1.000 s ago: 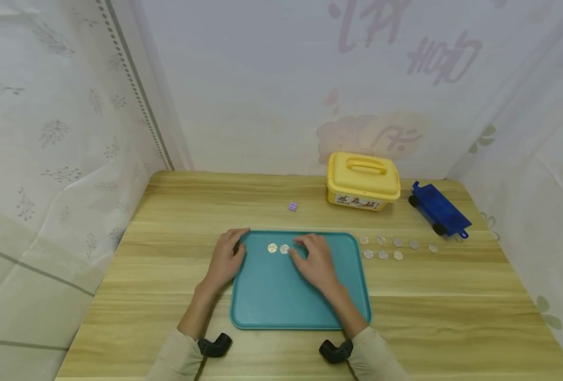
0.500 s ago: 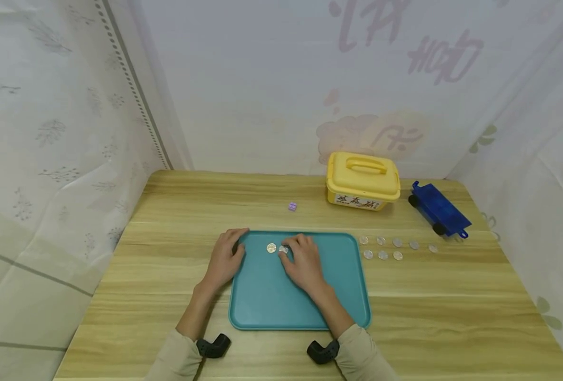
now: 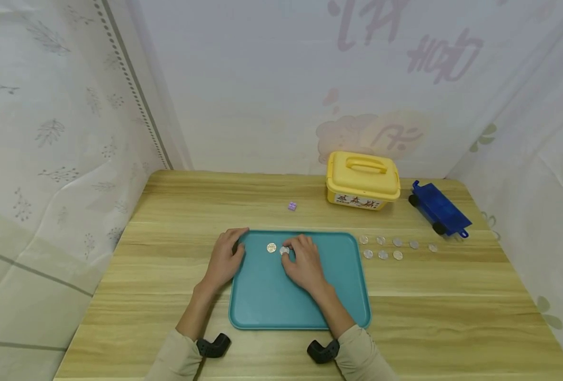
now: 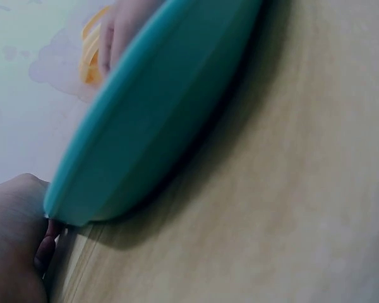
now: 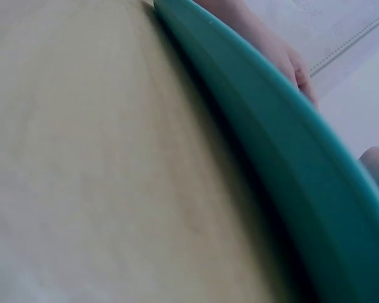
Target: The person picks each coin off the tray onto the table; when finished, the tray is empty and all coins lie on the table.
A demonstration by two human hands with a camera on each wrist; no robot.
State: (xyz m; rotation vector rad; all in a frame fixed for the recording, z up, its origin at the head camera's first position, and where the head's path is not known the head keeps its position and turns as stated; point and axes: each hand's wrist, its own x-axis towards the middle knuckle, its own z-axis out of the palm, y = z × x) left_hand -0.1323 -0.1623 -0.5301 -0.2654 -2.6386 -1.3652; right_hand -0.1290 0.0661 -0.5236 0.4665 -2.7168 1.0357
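Observation:
In the head view two coins lie near the far side of a teal tray [image 3: 262, 312]. One is a gold-toned coin [image 3: 271, 247]; just right of it is a silver coin [image 3: 284, 251]. My right hand [image 3: 305, 262] reaches over the tray and pinches the silver coin between thumb and forefinger. At the tray's far left corner, my left hand [image 3: 225, 257] rests along the rim with relaxed fingers and nothing in its grasp. The left wrist view shows that hand [image 4: 16, 233] right at the tray's edge, its fingertips partly hidden.
Several silver coins [image 3: 383, 255] lie in two rows right of the tray. Behind it are a small purple toy brick [image 3: 292, 206] and a lidded yellow box [image 3: 363, 180]. A blue toy wagon [image 3: 438, 209] stands at the wooden table's far right.
My right hand has moved left to the silver coin and closed thumb and forefinger on it. The coin has shifted slightly. My left hand has stayed at the tray's corner.

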